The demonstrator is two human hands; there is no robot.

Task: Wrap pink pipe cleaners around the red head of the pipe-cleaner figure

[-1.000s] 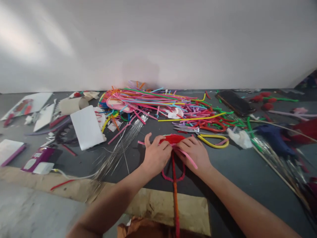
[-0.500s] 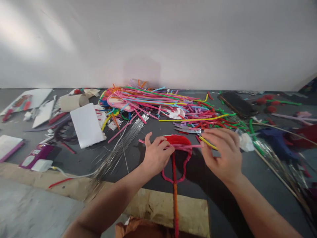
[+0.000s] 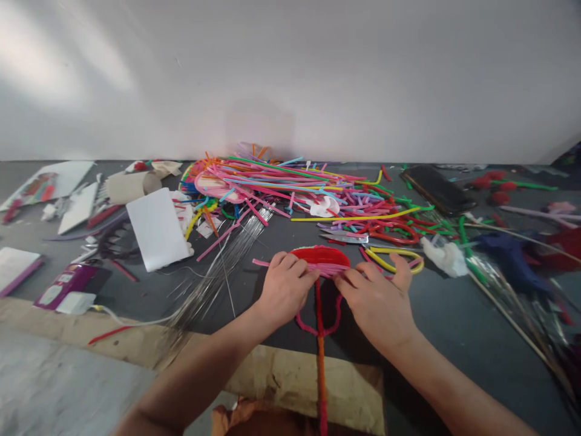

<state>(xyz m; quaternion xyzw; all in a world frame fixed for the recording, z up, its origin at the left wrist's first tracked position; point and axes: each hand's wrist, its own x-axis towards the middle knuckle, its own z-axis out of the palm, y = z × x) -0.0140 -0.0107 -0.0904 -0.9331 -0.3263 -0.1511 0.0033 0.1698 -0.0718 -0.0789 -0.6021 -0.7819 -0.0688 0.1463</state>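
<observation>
A pipe-cleaner shape (image 3: 320, 255) lies on the dark table in front of me, with a filled red top and a pink loop below. Its red and orange stem (image 3: 322, 369) runs down toward me. Pink pipe cleaners (image 3: 325, 267) cross under the red part. My left hand (image 3: 287, 284) pinches them at the left, one pink end sticking out past it. On the right, my right hand (image 3: 379, 303) has its thumb and fingers closed on the same strip. Yellow pipe cleaner (image 3: 391, 266) loops lie just behind the right hand.
Behind the hands a heap of coloured pipe cleaners (image 3: 281, 181) spreads along the wall. Scissors (image 3: 390, 232) with red handles lie at its front edge. A phone (image 3: 438, 189), crumpled white tissue (image 3: 447, 257), thin wires (image 3: 218, 278) and a white card (image 3: 158, 230) lie around.
My right hand has moved left and down from the far end of the pink pipe cleaner and now grips beside the red part. My left hand's fingers have closed in. The scissors' handles have come into view.
</observation>
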